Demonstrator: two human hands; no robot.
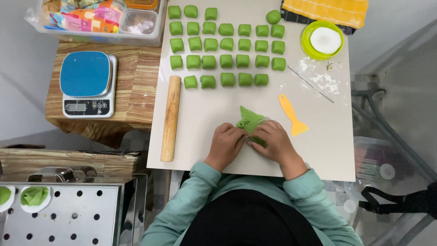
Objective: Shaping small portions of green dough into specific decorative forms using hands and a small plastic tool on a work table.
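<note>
A thin green dough wrapper (249, 120) rests on the beige board (205, 109), folded up into a point. My left hand (226, 142) pinches its left side. My right hand (274, 139) grips its right and lower edge. Both hands close on the same piece, near the board's front edge. Several green dough pieces (226, 44) lie in rows at the far half of the board.
A wooden rolling pin (170, 118) lies along the board's left edge. An orange scraper (292, 115) and a thin metal stick (310, 84) lie to the right. A green dish of white flour (322, 40), a kitchen scale (87, 84) and a perforated steamer tray (68, 214) stand around.
</note>
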